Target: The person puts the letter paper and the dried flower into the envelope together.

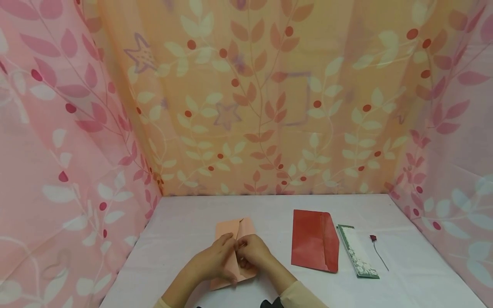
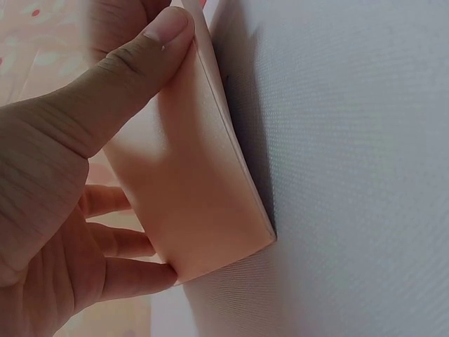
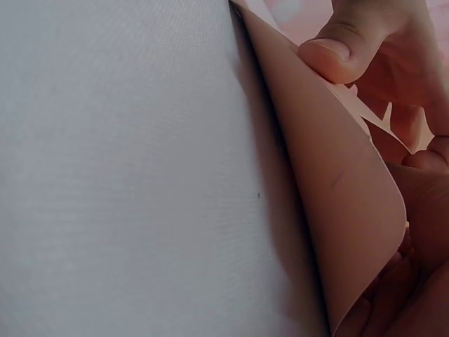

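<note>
A peach paper envelope point(image 1: 225, 228) lies on the white table in front of me, its flap side up. My left hand point(image 1: 215, 258) grips its left part, thumb near the front edge and fingers spread over the paper. In the left wrist view that thumb presses one edge of the envelope point(image 2: 203, 210) while fingertips touch the opposite edge. My right hand point(image 1: 255, 252), fingers curled, pinches at the flap's edge along the middle. The flap point(image 3: 337, 189) stands raised in the right wrist view, partly hiding the right fingers.
To the right lies a red envelope point(image 1: 311, 239). Beside it is a folded white card with a green floral border point(image 1: 356, 252), then a small dark red rose on a thin stem point(image 1: 373, 238). Patterned curtains point(image 1: 262, 107) enclose the table's back and sides.
</note>
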The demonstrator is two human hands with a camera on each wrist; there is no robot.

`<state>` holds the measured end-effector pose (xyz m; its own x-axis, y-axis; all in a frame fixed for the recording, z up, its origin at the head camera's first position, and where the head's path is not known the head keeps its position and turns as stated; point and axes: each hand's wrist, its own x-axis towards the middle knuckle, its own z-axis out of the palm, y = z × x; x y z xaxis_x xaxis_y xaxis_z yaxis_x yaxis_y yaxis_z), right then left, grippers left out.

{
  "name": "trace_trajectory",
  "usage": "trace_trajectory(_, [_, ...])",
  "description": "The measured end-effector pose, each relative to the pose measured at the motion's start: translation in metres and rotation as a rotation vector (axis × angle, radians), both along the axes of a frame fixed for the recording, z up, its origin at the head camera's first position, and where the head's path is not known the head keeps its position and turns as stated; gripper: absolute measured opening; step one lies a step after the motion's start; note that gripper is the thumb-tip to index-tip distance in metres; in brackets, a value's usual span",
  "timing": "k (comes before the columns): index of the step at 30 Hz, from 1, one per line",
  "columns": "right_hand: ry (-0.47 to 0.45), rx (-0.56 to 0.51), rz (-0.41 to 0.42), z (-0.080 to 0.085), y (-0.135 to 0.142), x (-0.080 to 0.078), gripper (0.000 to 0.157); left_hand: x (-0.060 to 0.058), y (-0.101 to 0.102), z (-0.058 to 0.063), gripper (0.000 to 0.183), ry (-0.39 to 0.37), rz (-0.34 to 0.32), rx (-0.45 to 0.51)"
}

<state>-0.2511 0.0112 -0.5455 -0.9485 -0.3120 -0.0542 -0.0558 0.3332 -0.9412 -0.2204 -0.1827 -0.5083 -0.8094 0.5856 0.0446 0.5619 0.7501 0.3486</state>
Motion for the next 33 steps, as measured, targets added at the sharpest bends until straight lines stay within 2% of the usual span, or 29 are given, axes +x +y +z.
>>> trace_trajectory(15, [0.047, 0.098, 0.087, 0.002, 0.002, -0.003, 0.015, 0.000, 0.000, 0.000, 0.092, 0.009, 0.005, -0.014])
trace_trajectory(26, [0.036, -0.024, 0.191, 0.001, 0.012, -0.003, 0.022, 0.002, 0.001, 0.003, 0.090, -0.006, 0.021, -0.021])
trace_trajectory(33, [0.148, 0.071, 0.189, 0.003, 0.023, -0.005, 0.026, 0.000, 0.002, 0.000, 0.091, 0.003, 0.013, -0.014])
